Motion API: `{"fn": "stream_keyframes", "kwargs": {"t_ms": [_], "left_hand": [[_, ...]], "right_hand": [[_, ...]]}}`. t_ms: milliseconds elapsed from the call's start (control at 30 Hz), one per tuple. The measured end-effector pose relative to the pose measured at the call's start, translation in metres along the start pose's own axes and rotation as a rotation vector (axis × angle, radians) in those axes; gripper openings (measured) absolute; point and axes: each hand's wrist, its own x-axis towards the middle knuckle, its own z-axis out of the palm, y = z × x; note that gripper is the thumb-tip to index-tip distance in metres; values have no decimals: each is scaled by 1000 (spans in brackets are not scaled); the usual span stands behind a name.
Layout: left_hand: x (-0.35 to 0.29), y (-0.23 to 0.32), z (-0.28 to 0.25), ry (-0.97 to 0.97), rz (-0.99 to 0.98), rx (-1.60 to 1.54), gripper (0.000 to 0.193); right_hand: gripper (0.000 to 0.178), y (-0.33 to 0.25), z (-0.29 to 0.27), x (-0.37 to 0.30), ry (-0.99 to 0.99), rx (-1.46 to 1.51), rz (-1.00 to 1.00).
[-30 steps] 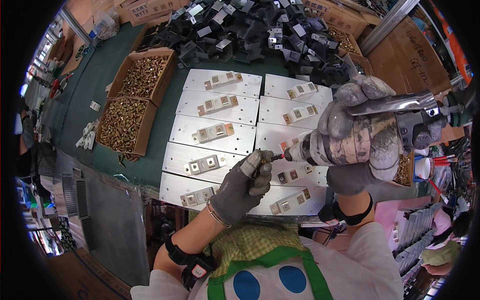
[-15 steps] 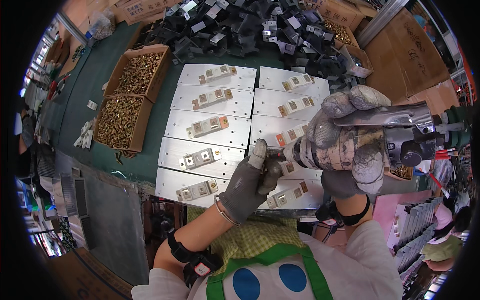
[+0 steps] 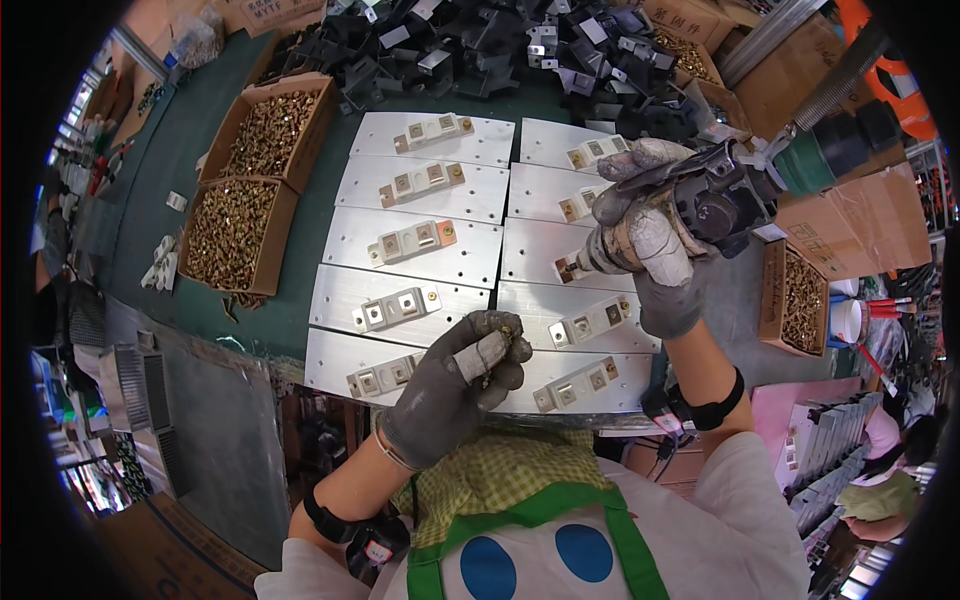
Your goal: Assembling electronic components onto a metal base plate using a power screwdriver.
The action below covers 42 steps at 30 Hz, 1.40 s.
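My right hand, in a grey glove with taped fingers, grips a power driver with a dark body and wrapped nose. The driver's tip is down at the left end of a terminal block on the middle plate of the right column; my hand and the tool hide most of this block. My left hand, gloved too, is closed with small brass-coloured screws showing at its fingertips. It hovers over the near edge of the two columns of silver metal plates. Each plate carries a pale block, such as this one.
Two cardboard boxes of brass screws stand left of the plates. Black metal brackets are heaped at the back. Another screw box is on the right, by a cardboard carton. A green-ended hose fitting trails from the driver.
The driver has moved from the near right blocks up to the middle right block, swinging its rear end away. My left hand has drawn back toward me and turned, showing brass screws.
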Motion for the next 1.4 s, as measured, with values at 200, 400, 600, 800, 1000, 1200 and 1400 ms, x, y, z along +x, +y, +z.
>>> {"fn": "stream_keyframes", "kwargs": {"t_ms": [200, 400, 600, 800, 1000, 1200, 1400], "left_hand": [[-1, -2, 3, 35, 11, 9, 24], [-6, -7, -1, -46, 78, 3, 20], [-12, -13, 2, -33, 97, -11, 24], [-12, -15, 3, -125, 30, -91, 27], [-5, -21, -1, -240, 11, -180, 28], [-4, -23, -1, -226, -23, -145, 28], [-4, -26, -3, -239, -60, -60, 30]], "right_hand": [[44, 11, 3, -6, 37, 65, 38], [52, 21, 11, -2, 34, 133, 29], [38, 4, 19, -1, 99, -134, -111], [53, -60, 41, -21, 50, 397, -119], [57, -74, 33, -42, -180, 316, -119], [48, -45, 1, -58, -112, 426, 188], [41, -38, -8, -52, -58, 521, 446]]}}
